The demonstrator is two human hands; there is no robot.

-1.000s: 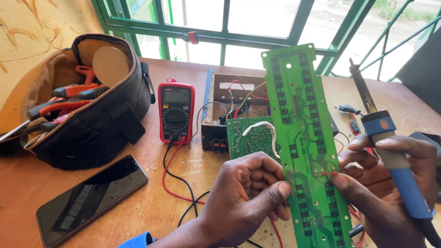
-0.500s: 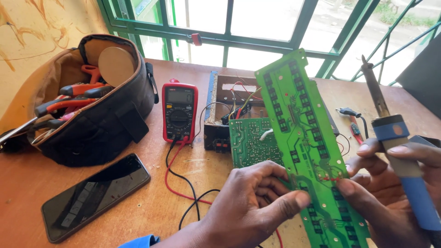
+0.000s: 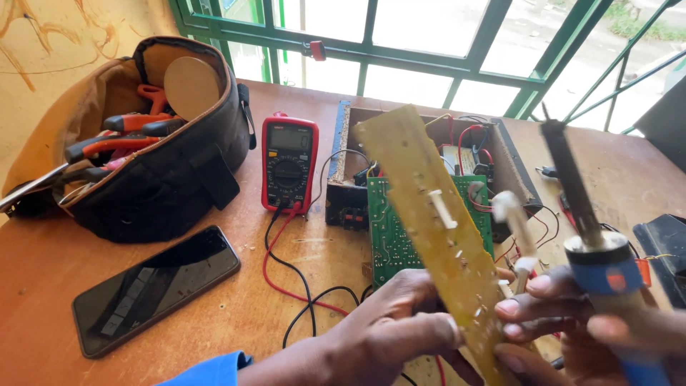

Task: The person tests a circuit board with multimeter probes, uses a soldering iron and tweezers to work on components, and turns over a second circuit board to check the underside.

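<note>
My left hand (image 3: 389,329) grips the lower part of a long narrow circuit board (image 3: 429,214), which shows its yellowish back with white plastic pegs. My right hand (image 3: 572,314) holds a soldering iron (image 3: 579,207) with a blue handle, tip pointing up, while its fingers also touch the board's right edge. Behind the long board lies a smaller green circuit board (image 3: 389,239) on the table, wired to an open wooden box (image 3: 350,150) holding red and black wires.
A red multimeter (image 3: 288,162) with red and black leads lies left of the box. A black phone (image 3: 153,288) lies face up at the front left. A dark tool bag (image 3: 143,143) with red-handled pliers stands at the back left. A green window frame (image 3: 429,57) runs behind the table.
The long board has been turned over: its green face showed before, its yellowish back shows now. The soldering iron stays upright in my right hand and looks blurred.
</note>
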